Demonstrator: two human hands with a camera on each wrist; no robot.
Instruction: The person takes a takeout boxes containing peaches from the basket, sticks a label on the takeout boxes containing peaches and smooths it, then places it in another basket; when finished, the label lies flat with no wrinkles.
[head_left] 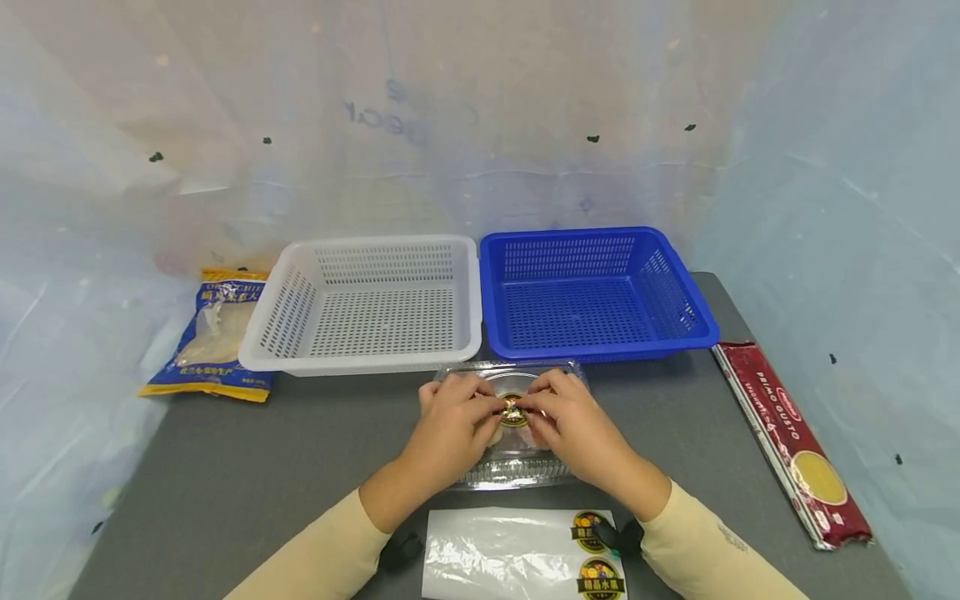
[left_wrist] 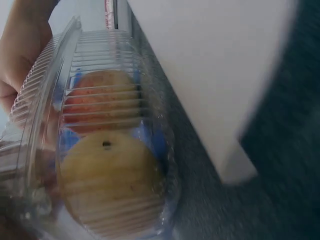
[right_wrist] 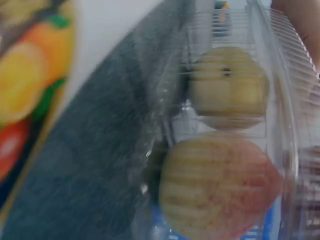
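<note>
A clear plastic clamshell box [head_left: 515, 473], lid closed, lies in front of me. Through its ridged side in the left wrist view show a yellow round fruit [left_wrist: 112, 182] and a reddish one [left_wrist: 102, 100]. From the other side, the right wrist view shows a pink-and-yellow fruit [right_wrist: 217, 187] and a yellow one [right_wrist: 229, 87]. Over the lid's middle is a round gold-and-black fruit sticker [head_left: 513, 410]. My left hand [head_left: 453, 417] pinches its left edge with bent fingertips, and my right hand [head_left: 573, 421] pinches the right edge; fingertips partly hide it.
A white label sheet [head_left: 495, 550] with two stickers lies nearest me. Behind the box stand a white basket [head_left: 360, 364] and a blue basket [head_left: 600, 346]. A blue-yellow bag [head_left: 217, 333] is at left; a red spaghetti pack [head_left: 795, 442] lies at right.
</note>
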